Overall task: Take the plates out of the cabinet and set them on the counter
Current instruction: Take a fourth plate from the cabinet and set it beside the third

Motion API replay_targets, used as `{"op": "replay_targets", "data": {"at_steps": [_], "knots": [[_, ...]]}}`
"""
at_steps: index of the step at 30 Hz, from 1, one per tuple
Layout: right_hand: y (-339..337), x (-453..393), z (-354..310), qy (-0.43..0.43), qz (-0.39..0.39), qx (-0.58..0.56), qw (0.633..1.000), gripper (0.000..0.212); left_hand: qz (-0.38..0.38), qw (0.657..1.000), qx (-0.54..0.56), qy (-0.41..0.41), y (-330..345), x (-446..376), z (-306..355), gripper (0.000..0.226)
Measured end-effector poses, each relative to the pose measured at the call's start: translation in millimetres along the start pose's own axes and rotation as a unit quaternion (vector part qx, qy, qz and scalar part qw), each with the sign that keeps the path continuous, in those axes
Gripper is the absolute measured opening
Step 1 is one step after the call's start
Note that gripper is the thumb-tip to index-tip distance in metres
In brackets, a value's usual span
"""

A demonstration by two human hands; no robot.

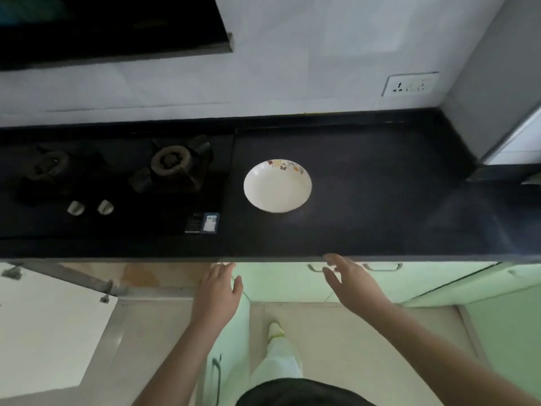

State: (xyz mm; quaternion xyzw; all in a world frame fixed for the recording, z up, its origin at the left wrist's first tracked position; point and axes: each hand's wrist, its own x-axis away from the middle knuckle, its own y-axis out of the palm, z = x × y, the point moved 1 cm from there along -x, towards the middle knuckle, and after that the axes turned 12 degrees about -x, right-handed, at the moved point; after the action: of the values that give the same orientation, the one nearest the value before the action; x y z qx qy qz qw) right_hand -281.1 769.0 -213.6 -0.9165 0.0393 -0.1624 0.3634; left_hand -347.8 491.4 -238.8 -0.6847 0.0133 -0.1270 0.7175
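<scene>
1. White ceramic is what I see first: one round white plate with a coloured pattern along its far rim (277,186) sits flat on the black stone table (380,200), just right of the black gas hob (117,183) and well apart from the table's front edge.
2. My left hand (218,291) is below the table edge with the fingers straight and slightly spread, holding nothing. My right hand (348,281) hangs the same way, fingers loosely extended near a pale green drawer front (292,281); I cannot tell whether it touches the metal handle (317,268) there.
3. One plate down, so I judge the step in hand is going back to the cabinet for the next. The white cabinet door (49,332) at lower left stands open; its inside is out of my view, so I cannot say how many plates remain.
4. To do it well, I would look down into the cabinet before reaching, since I can't see the shelf from here.
5. I would take the next plate with both hands at opposite rims, thumbs on top, and lift it level past the door.
6. I would set it on the bare table to the right of the first plate, or squarely on top of it, lowering gently so ceramic doesn't knock on stone.
</scene>
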Motion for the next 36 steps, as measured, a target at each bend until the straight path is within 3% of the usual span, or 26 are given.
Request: {"op": "replay_targets", "data": {"at_steps": [7, 13, 22, 28, 36], "knots": [[-8, 111, 30, -0.087, 0.009, 0.212, 0.973, 0.055, -0.011, 0.995, -0.092, 0.046, 3, 119, 43, 0.058], [5, 170, 31, -0.112, 0.018, 0.239, 0.964, 0.057, -0.027, 0.994, -0.103, 0.028, 2, 189, 26, 0.060], [66, 223, -14, -0.142, -0.034, 0.276, 0.950, 0.063, -0.020, 0.993, -0.109, -0.042, -8, 285, -55, 0.084], [125, 258, -71, -0.181, -0.046, 0.281, 0.941, 0.063, 0.004, 0.993, -0.071, -0.099, -15, 342, -123, 0.065], [221, 310, -188, -0.234, -0.032, 0.251, 0.939, 0.059, 0.044, 0.989, -0.058, -0.125, -37, 439, -248, 0.061]]}}
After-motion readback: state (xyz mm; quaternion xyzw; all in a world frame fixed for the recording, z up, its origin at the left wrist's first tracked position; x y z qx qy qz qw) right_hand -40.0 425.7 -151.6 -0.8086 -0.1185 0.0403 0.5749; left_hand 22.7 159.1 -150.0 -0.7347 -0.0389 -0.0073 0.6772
